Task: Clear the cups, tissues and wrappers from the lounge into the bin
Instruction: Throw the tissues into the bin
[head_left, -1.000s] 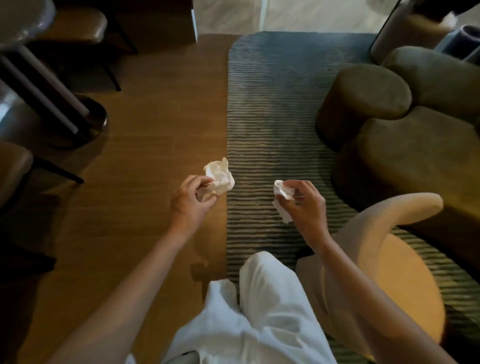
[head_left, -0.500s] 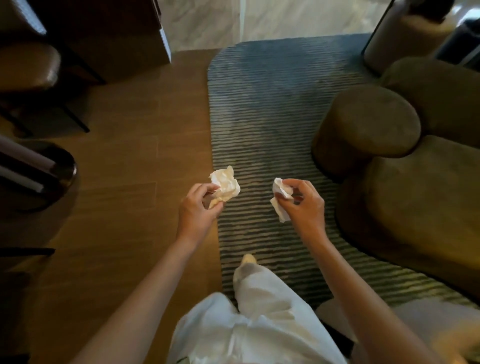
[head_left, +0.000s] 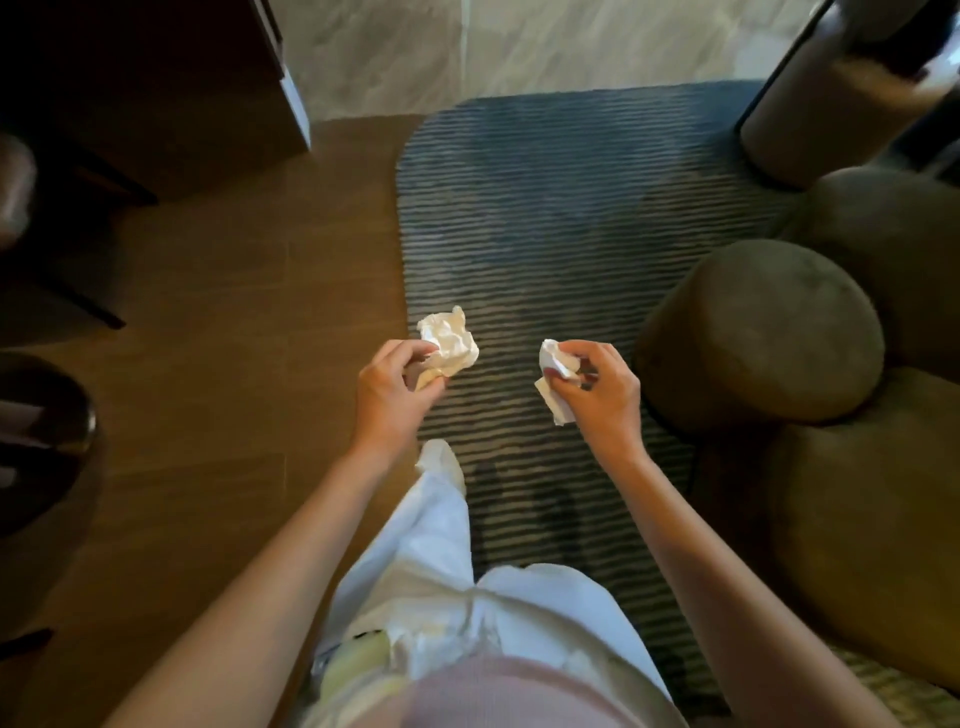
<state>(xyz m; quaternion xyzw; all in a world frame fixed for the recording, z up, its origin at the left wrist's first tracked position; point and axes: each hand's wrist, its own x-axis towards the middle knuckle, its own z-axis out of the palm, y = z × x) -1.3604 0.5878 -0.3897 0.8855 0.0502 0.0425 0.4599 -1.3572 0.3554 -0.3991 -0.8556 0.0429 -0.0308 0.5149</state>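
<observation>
No writing or brand shows on either piece. The left hand (head_left: 392, 392) pinches a crumpled white tissue (head_left: 448, 343), bunched into a loose ball, above the edge of the striped rug (head_left: 545, 218). The right hand (head_left: 597, 395) grips a smaller, creased white tissue scrap (head_left: 553, 376) over the rug, beside a round brown pouf (head_left: 763, 327).

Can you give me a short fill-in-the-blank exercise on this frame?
1. Each hand grips a crumpled white ____.
2. The right hand hangs over the striped ____.
3. The left hand holds the ____ of the two wads.
4. The round pouf stands on the person's ____ side.

Missing words: tissue; rug; larger; right
</observation>
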